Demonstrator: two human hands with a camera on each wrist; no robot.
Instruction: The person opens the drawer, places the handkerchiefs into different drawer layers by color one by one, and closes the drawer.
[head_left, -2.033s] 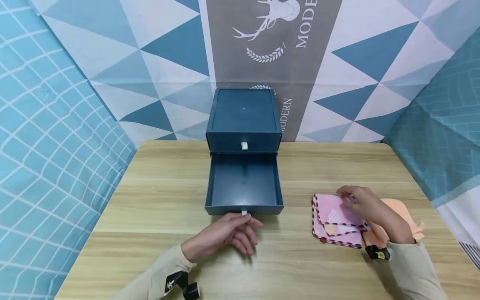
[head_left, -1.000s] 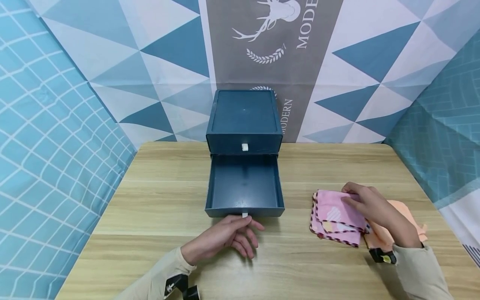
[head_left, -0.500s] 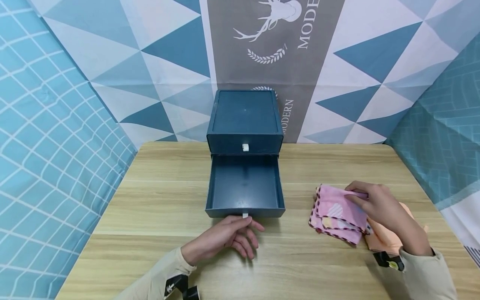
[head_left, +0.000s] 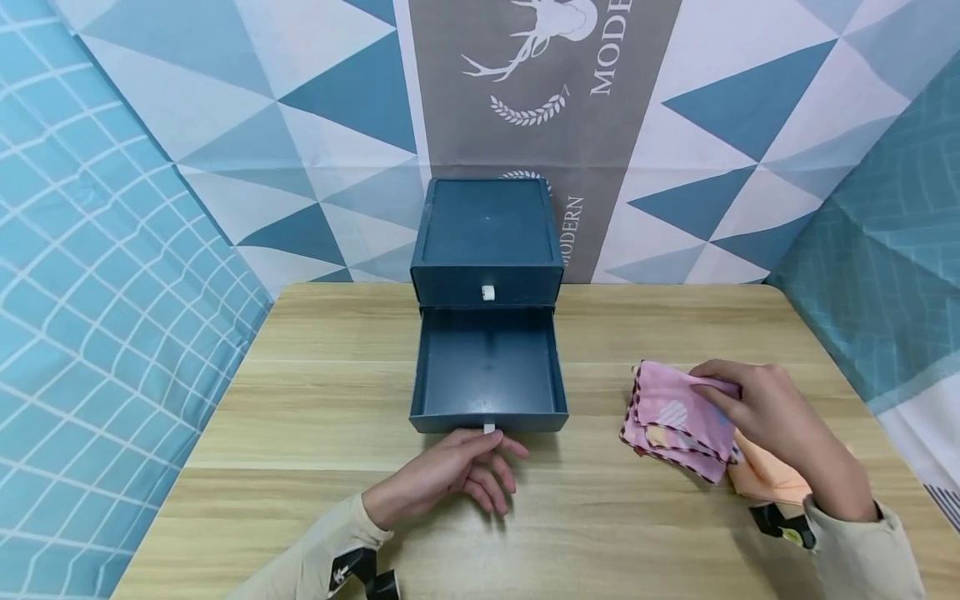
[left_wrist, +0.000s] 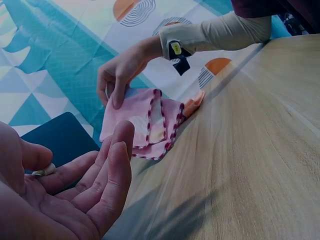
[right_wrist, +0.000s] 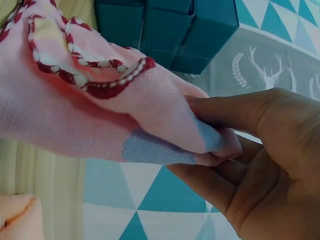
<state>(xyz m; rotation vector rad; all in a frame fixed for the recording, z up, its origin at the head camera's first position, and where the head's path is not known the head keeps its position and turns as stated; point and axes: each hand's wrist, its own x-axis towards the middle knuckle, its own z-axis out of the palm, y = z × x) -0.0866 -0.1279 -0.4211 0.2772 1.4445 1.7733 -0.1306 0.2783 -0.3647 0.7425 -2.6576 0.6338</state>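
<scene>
Nearest, the left hand (head_left: 450,475) rests on the wooden table (head_left: 315,500) with bare boards on both sides of it, its thumb and forefinger pinching the small white pull tab (head_left: 489,428) of the open drawer (head_left: 487,371), the other fingers loosely spread. Right of those fingers, well apart, the right hand (head_left: 765,417) pinches the far corner of a folded pink cloth (head_left: 675,421), lifted above an orange cloth (head_left: 765,479) near the table's right edge. Beyond stands the blue drawer box (head_left: 487,237), before a backdrop (head_left: 562,100) reading "MODERN".
</scene>
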